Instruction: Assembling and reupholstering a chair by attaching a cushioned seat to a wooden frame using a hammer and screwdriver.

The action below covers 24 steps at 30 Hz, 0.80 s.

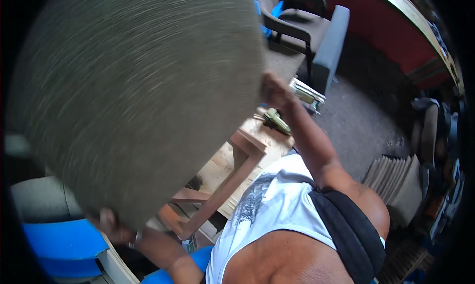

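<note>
1. The large, flat, grey-brown panel (148,105) fills the upper left of the view, raised in front of the person and hiding part of the table (280,139), a pale wooden surface.
2. Its face looks matt and coarse, crossed by fine curved pale streaks (motion blur may draw some of these); whether it is board or stiff fabric, I cannot tell.
3. Its right edge runs fairly straight, then the outline slants down to a blunt lower corner.
4. The person's left hand (113,226) holds that lower end, its thumb showing at the edge.
5. The person's right hand (277,92) grips the right edge, its fingers blurred and partly hidden.
6. Below the panel stands an angular reddish-brown wooden frame (220,197) of straight, smooth bars.
7. On the table near the right hand lie a pale green hand tool (277,121) and a silvery metal tool (308,94).
8. At the right, a stack of thin grey-brown sheets (393,182) shows ridged, layered edges above the dark grey floor (351,130).
</note>
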Available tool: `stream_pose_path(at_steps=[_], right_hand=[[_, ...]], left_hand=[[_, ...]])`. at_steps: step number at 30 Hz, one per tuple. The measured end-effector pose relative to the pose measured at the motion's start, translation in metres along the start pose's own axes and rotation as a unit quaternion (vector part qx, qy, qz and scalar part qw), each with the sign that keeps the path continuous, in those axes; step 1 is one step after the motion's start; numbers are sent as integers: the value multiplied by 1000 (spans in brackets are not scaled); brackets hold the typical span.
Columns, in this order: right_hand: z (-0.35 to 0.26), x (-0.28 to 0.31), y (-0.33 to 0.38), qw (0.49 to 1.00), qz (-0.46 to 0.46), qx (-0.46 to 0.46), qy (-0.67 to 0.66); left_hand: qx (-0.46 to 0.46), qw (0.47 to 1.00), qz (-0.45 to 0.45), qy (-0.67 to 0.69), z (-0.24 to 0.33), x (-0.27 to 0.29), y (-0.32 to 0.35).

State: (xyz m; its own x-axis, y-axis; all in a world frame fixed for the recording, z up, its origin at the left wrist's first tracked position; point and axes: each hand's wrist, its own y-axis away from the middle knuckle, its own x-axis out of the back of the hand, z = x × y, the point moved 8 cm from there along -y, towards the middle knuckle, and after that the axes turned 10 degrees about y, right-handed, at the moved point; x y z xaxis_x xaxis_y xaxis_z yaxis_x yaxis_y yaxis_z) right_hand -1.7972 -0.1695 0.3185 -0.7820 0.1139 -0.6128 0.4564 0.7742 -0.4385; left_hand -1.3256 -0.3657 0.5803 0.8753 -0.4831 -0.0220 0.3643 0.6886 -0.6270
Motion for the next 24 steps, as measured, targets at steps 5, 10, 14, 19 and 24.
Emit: stream_pose_path(at_steps=[5, 10, 14, 19, 24], right_hand=[[-60, 154, 54, 962, 261, -68, -38], [-78, 245, -2, 908, 374, -84, 166], [-56, 309, -72, 872, 406, -81, 262], [43, 339, -164, 881, 373, -138, 255], [184, 331, -224, 909, 346, -154, 176]], left_hand=[[4, 988, -126, -90, -131, -278, -81], [149, 891, -304, -303, -305, -347, -39], [120, 837, -332, -418, -340, -391, -31], [140, 840, -331, -405, -374, -385, -41], [169, 826, -338, -418, -379, -373, -24]])
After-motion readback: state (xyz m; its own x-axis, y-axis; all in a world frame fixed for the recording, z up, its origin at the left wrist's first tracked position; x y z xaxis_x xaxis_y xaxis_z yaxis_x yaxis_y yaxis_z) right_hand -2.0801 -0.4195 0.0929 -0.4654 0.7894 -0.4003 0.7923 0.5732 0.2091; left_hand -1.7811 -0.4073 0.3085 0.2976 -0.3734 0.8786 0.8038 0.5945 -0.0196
